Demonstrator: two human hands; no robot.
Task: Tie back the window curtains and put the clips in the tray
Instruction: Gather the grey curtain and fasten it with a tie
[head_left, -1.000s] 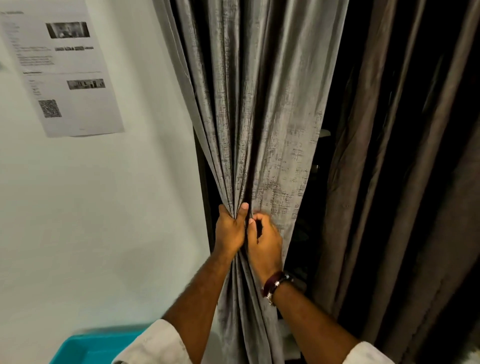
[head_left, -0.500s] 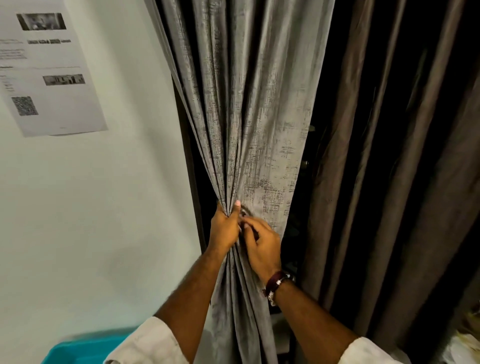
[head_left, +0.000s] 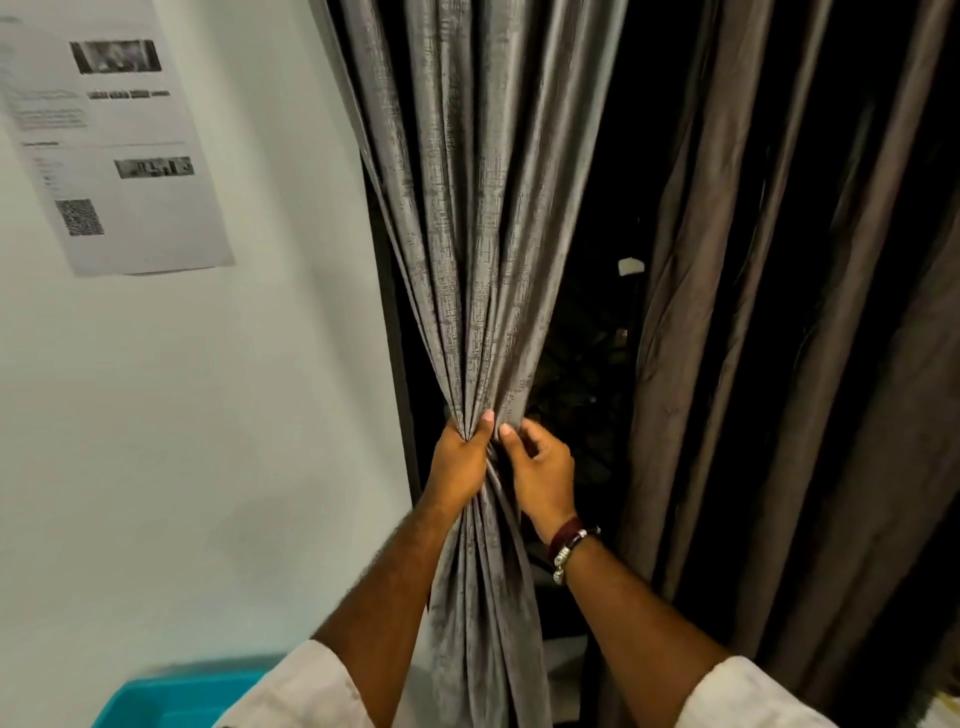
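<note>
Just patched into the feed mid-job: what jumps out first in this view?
The grey curtain dominates the centre, gathered into a tight bunch where the left hand grips it; the right hand touches the folds beside it, a bracelet on its wrist. A darker brown curtain hangs at right across a black gap. A printed sheet is on the white wall upper left, and a turquoise tray peeks in at the bottom left.
</note>
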